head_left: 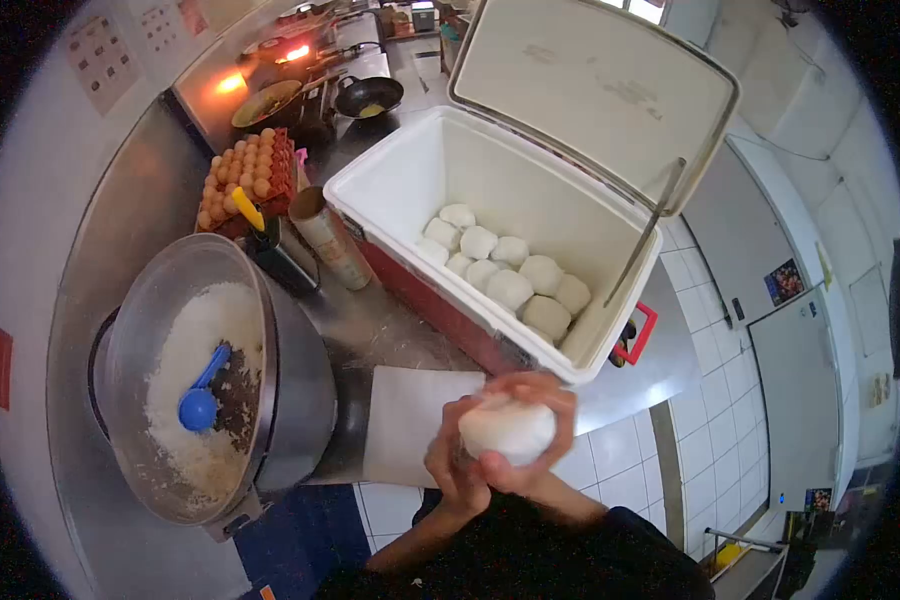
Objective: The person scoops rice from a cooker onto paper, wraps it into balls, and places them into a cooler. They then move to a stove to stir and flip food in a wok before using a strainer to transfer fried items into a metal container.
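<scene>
Between my two hands is a white, rounded packet (508, 430), probably wrapped in paper. My left hand (451, 462) presses on its left side, and its fingers are slightly blurred. Around the far and right sides curls my right hand (562, 415). A white stack of paper sheets (402, 425) lies on the metal counter just left of my hands. Beyond them stands a red and white cooler box (430, 312) with its lid (595, 85) raised. Several similar white packets (510, 290) are piled inside it.
On the left, a large pot (305, 400) holds white rice (185, 350), a dark patch and a blue scoop (199, 408). Behind it are a yellow-handled tool (248, 210), a cardboard tube (330, 240) and egg trays (245, 175). Woks (368, 97) and flames are farther back.
</scene>
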Demonstrator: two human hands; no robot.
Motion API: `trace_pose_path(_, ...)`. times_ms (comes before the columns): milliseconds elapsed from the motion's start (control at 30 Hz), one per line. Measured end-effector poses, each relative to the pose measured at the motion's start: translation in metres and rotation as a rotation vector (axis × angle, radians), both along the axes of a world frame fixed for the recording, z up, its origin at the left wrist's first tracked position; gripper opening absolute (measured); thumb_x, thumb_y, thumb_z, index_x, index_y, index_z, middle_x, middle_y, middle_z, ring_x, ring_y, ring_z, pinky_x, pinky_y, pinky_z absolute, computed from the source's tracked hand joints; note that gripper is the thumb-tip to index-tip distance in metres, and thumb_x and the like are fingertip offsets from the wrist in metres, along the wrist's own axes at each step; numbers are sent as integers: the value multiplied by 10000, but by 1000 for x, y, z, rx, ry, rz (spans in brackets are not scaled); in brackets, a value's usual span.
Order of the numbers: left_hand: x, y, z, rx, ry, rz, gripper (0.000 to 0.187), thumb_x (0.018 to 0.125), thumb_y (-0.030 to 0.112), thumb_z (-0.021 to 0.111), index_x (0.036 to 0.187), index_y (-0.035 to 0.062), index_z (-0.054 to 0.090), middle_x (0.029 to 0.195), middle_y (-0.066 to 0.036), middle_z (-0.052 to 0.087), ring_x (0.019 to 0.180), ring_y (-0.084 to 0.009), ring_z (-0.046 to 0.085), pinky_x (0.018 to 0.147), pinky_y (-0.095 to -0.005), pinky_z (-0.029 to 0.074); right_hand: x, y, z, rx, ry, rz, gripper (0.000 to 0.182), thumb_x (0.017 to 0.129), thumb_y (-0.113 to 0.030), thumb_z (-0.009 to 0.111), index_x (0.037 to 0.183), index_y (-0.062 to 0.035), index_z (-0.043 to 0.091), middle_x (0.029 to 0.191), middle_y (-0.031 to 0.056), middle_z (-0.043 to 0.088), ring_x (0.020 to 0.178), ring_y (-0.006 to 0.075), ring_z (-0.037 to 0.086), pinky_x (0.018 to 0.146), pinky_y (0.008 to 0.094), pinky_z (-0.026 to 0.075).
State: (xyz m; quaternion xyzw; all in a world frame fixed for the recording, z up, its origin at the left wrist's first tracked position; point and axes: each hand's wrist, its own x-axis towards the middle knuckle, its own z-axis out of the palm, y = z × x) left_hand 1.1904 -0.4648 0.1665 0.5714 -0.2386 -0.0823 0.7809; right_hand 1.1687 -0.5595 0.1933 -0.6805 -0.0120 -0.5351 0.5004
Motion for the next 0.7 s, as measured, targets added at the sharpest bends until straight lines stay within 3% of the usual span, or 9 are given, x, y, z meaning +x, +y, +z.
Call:
trace_pose_path(100,7,-25,16,-41,-43,-73,615,851,423,594,1160,-104,529,1212,-231,517,1073,-339,513,893,-421,424,-2,-46,45,119,177,195,653,673,-309,780,1107,-1,403,907,143,532,725,217,590,624,332,507)
trace_pose_path(167,13,-37,18,74,-329,25,571,836,328,628,1187,-106,509,1230,-252,497,1062,-352,521,906,-423,416,20,-98,63,-152,416,160,541,648,-280,807,1041,-27,534,930,85,582,817,167,591,736,308,488)
trace_pose_path(267,38,-1,38,362,-423,101,528,824,244,642,1212,-83,497,1171,-232,545,1026,-349,545,903,-416,420,104,-150,53,-31,680,337,536,672,-366,783,1032,-44,551,955,127,613,866,208,607,770,313,483)
trace_pose_path(400,59,73,82,720,-697,451,399,863,245,610,1124,-51,556,1039,-174,620,962,-328,576,866,-417,437,224,-202,-49,-104,1187,309,631,719,-487,720,1153,-49,586,1079,172,640,1000,268,608,868,364,479)
trace_pose_path(467,72,105,113,828,-799,590,353,883,236,597,1104,-38,575,992,-160,633,915,-320,593,847,-414,446,253,-207,-150,-498,1168,228,683,735,-515,696,1221,-55,561,1114,201,635,1052,313,600,902,392,469)
trace_pose_path(533,89,135,136,875,-843,661,337,891,227,591,1106,-32,581,974,-156,637,896,-317,599,840,-413,450,243,-183,-176,-403,1295,340,837,734,-603,630,1327,-35,470,1224,233,575,1137,367,550,957,425,436)
trace_pose_path(600,103,161,154,1088,-737,618,306,874,158,611,1135,-2,597,984,-153,640,910,-290,605,823,-398,459,219,-166,-173,-256,1266,359,768,751,-507,639,1333,-37,469,1219,257,570,1126,357,562,960,414,444)
trace_pose_path(633,116,171,153,1154,-742,583,311,859,118,618,1154,20,601,989,-144,644,903,-278,609,818,-378,463,243,-190,-251,-392,1121,269,422,798,-268,625,1145,-35,567,1053,234,632,980,386,604,850,443,470)
trace_pose_path(700,145,192,160,1351,-602,439,326,860,65,605,1186,82,600,1110,-118,634,996,-254,619,889,-383,468,225,-198,-225,-425,1159,393,418,803,-261,616,1152,-36,564,1062,228,632,988,384,601,860,439,469)
